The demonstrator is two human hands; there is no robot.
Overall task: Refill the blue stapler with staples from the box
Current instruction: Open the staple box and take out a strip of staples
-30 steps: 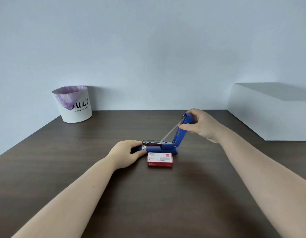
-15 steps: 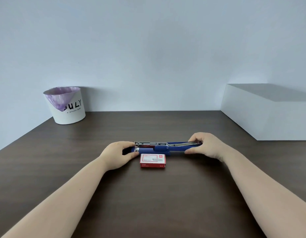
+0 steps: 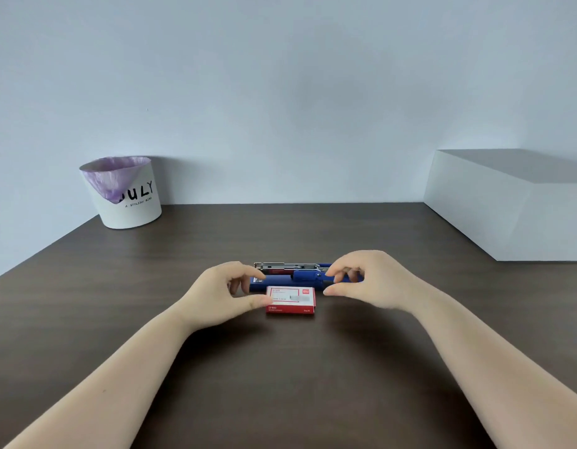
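Red staple box (image 3: 291, 301): between both hands, long axis left-right, just before opened blue stapler (image 3: 300, 276). Left hand (image 3: 220, 294) nearer, thumb touching; right hand (image 3: 368, 280) unclenched, empty.

We are looking at an office desk or study corner: a dark wood-grain table (image 3: 86, 319) against a bare pale wall (image 3: 280, 92), a blue stapler (image 3: 280, 281) and red staple box (image 3: 291, 301) between the hands, a white lined wastebasket (image 3: 125, 192) (lettered "JULY") far left of them, a plain white box (image 3: 507, 205) far right.
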